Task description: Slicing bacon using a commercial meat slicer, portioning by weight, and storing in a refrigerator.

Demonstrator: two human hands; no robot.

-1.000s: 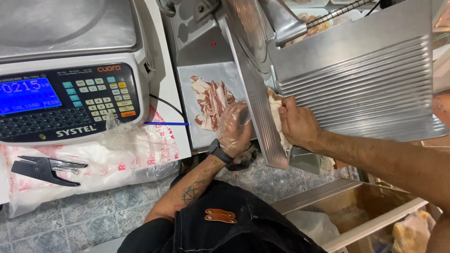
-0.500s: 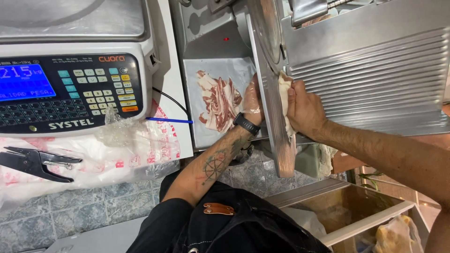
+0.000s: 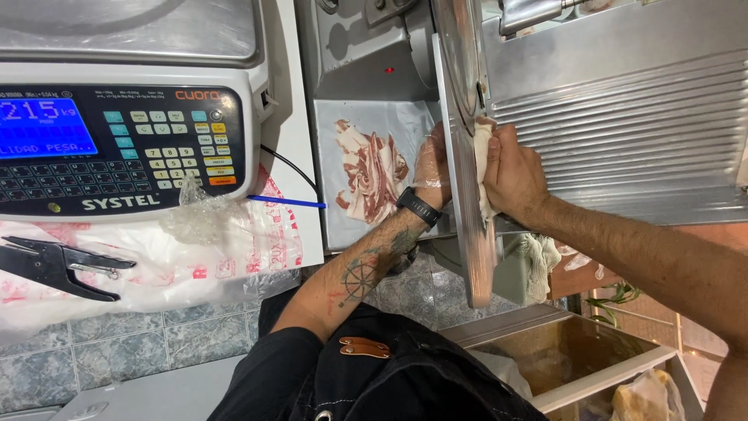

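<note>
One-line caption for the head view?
Gloved left hand beside sliced meat, right hand pressing a white cloth against the slicer.

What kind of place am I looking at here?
Probably a deli or butcher counter: a meat slicer with sliced cured meat on its tray, and a counter scale with keypad beside it.

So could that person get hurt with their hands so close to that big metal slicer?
Maybe. The left hand, in a thin clear glove, sits right beside the slicer blade, so a slip could cut the fingers. The bare right hand presses a white cloth against the blade guard plate; the cloth could snag. The meat slices lie close by, so the cloth might touch them.
</note>
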